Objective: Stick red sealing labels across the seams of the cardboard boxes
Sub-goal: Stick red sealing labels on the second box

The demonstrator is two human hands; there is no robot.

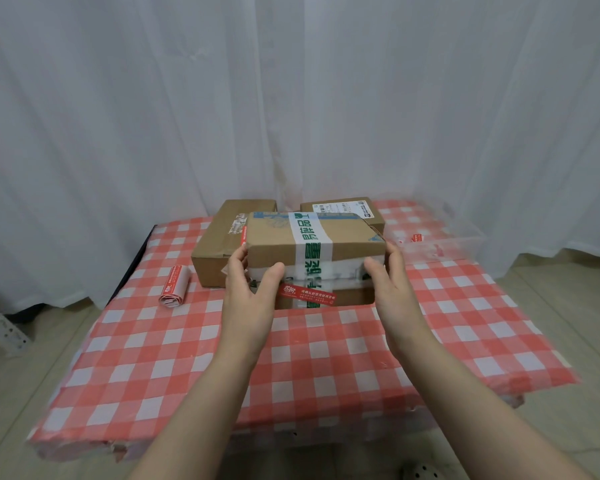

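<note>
Both hands, left hand (248, 289) and right hand (392, 282), hold the taped box (312, 251) by its sides over the checked table (291, 358). One red label (307, 295) sticks on its front.

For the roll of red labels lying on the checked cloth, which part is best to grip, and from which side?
Grip the roll of red labels around its middle, from above, fingers on its two long sides. It lies flat on the tablecloth, left of the boxes, with clear cloth around it. Its near end looks loose, so avoid pinching there.
</note>
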